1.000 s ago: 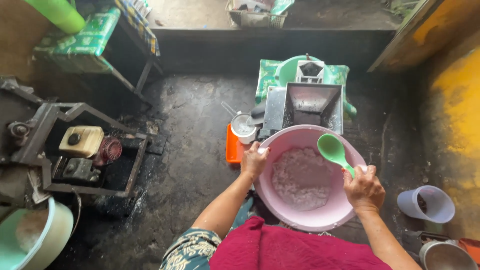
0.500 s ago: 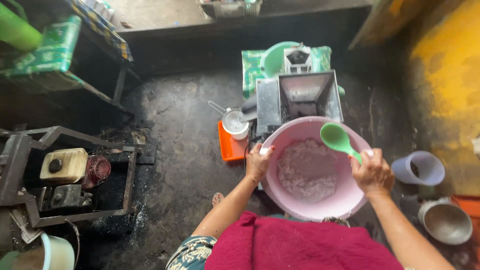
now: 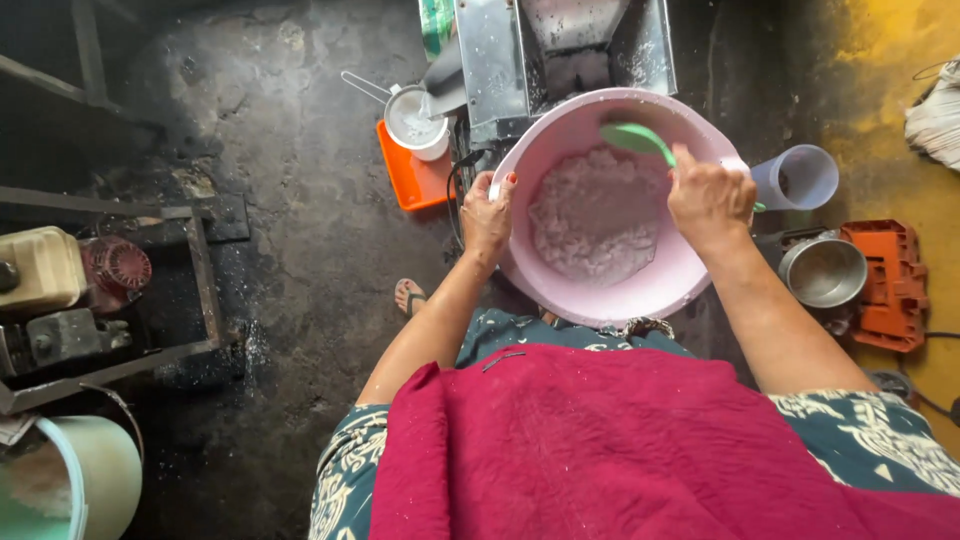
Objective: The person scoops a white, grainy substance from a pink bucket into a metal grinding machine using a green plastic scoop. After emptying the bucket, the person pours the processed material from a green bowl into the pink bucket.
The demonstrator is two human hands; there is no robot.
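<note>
A large pink basin [image 3: 560,290] holds a heap of white grated stuff [image 3: 598,215]. My left hand [image 3: 489,215] grips the basin's left rim. My right hand [image 3: 708,198] is closed on the handle of a green plastic scoop [image 3: 634,138], whose bowl hangs over the far side of the basin, above the white heap. Just beyond the basin stands a metal grating machine [image 3: 560,50] with its chute facing the basin.
A small metal pan with a handle [image 3: 415,120] rests on an orange tray [image 3: 410,175] left of the basin. A pale purple jug [image 3: 800,175], a steel pot [image 3: 822,270] and an orange crate [image 3: 885,285] lie right. A small engine [image 3: 60,290] and a bucket [image 3: 75,480] sit left.
The view has dropped closer over the basin. My right hand has brought the green scoop down from above the rim into the basin. My left hand stays on the rim.
</note>
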